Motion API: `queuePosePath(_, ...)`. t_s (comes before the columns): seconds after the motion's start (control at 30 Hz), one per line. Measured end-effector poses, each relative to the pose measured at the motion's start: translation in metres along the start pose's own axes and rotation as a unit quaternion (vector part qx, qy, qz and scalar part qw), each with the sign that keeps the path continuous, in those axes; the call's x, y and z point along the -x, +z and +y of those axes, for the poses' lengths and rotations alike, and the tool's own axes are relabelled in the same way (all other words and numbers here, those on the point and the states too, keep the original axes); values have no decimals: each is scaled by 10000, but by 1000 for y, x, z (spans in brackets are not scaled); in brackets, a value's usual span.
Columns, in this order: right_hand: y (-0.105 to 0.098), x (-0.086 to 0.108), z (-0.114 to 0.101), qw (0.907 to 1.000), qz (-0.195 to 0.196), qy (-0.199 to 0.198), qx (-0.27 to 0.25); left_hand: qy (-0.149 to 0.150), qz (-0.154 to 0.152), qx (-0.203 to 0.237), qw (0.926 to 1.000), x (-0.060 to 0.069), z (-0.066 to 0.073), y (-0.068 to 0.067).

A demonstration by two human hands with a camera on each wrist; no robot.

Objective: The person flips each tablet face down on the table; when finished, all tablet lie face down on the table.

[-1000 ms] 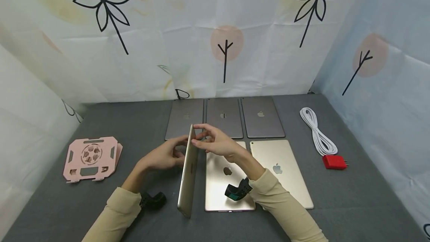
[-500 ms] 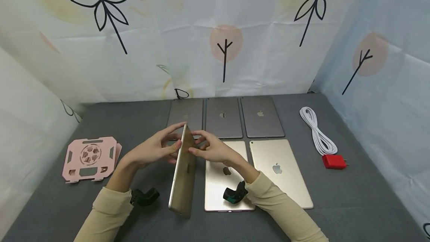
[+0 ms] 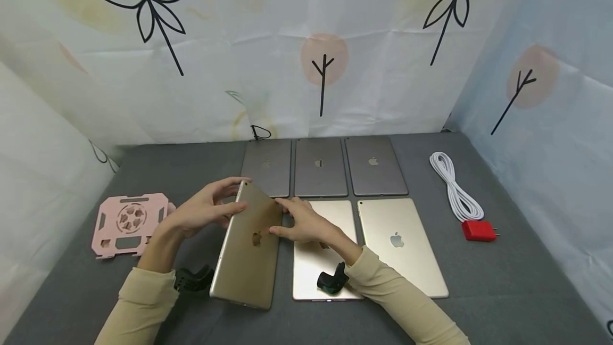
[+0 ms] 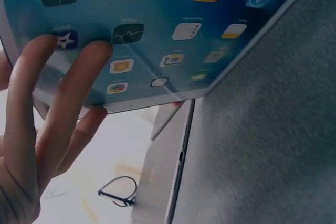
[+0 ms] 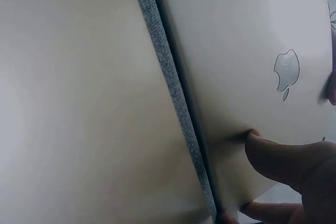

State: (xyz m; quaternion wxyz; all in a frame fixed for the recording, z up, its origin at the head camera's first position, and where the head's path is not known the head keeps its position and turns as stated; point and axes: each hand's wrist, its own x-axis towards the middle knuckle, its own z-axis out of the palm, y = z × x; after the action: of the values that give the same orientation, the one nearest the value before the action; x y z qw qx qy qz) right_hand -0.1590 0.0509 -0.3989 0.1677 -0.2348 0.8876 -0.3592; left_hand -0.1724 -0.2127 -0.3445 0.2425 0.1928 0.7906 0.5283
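Note:
A gold tablet with an apple logo on its back stands tilted, its lower edge near or on the grey table. My left hand grips its upper left edge, thumb on the back; in the left wrist view, its fingers lie on the lit screen with app icons. At the right edge my right hand holds the same tablet, and the right wrist view shows the thumb against the back. Beneath the right forearm a second gold tablet lies flat, partly covered.
A third gold tablet lies to the right. Behind are three dark grey tablets in a row. A pink cut-out stand sits left. Coiled white cable and a red plug adapter lie at the right.
The held tablet has turned from nearly edge-on to show its back, leaning left. My left hand has moved left and now has its thumb on the back; the right thumb stays on it.

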Motion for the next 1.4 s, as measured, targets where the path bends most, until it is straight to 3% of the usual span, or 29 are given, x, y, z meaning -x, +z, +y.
queuePosePath(0.17,0,0,4,9999,15,58,-131,96,23,411,9991,3,-6,-4)
queuePosePath(0.43,-5,1,6,9948,314,220,-941,372,-278,902,9948,5,-20,-10)
queuePosePath(0.67,-7,4,4,9887,544,509,-1300,639,-455,839,9934,6,-34,-14)
queuePosePath(0.87,-5,2,8,9920,697,356,-992,554,-426,508,9963,2,-49,-16)
queuePosePath(1.07,-3,2,10,9947,1016,143,-100,175,-260,302,9991,-2,-65,-15)
queuePosePath(1.27,-2,0,11,9949,892,255,394,-52,-213,229,9995,-7,-70,-10)
queuePosePath(1.4,-2,-3,11,9942,889,323,510,-133,79,-535,9984,-9,-67,-5)
